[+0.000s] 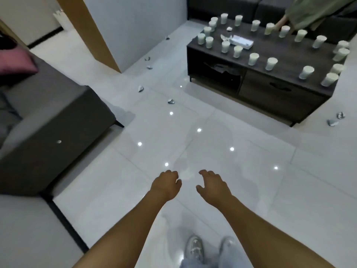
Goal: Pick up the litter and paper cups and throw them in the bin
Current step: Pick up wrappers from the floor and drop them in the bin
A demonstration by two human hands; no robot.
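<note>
Fingers (pixel 172 174) loosely curled, both hands empty

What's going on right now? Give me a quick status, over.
Left hand and right hand open, empty. Paper cups untouched on dark table; crumpled litter on floor. No bin in view. Path clear.

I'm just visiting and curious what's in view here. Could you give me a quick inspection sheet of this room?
Surface: glossy white tiled floor with ceiling-light reflections.
Job's things: many white paper cups upright on the dark wooden coffee table; small crumpled litter scraps scattered on the floor; no bin in view.
Clutter: flat white box on the table.
Grips: left hand and right hand both empty, fingers loosely curled, held over the floor.
Cables: nothing seen.
Surroundings: grey sofa with pink cushion; another person's green sleeve beyond the table.
</note>
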